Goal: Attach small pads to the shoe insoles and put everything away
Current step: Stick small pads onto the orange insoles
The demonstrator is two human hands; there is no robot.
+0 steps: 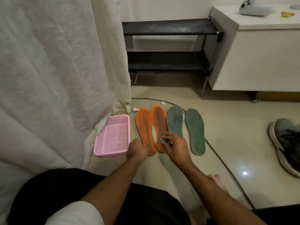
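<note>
Four insoles lie side by side on the floor: two orange ones [145, 127] [159, 121] on the left, two blue-green ones [175, 121] [195, 131] on the right. My right hand [175, 144] pinches a small teal pad [162, 140] over the heel end of the second orange insole. My left hand [138, 148] presses down beside the heel of the first orange insole, fingers curled; whether it grips anything is hidden. Another teal pad [183, 117] peeks out between the two blue-green insoles.
A pink mesh basket [113, 137] sits left of the insoles against a white curtain [65, 62]. A cable [224, 163] runs along the floor behind and right. A grey shoe [287, 143] lies far right. Black shoe rack [167, 46] and white cabinet [259, 59] stand behind.
</note>
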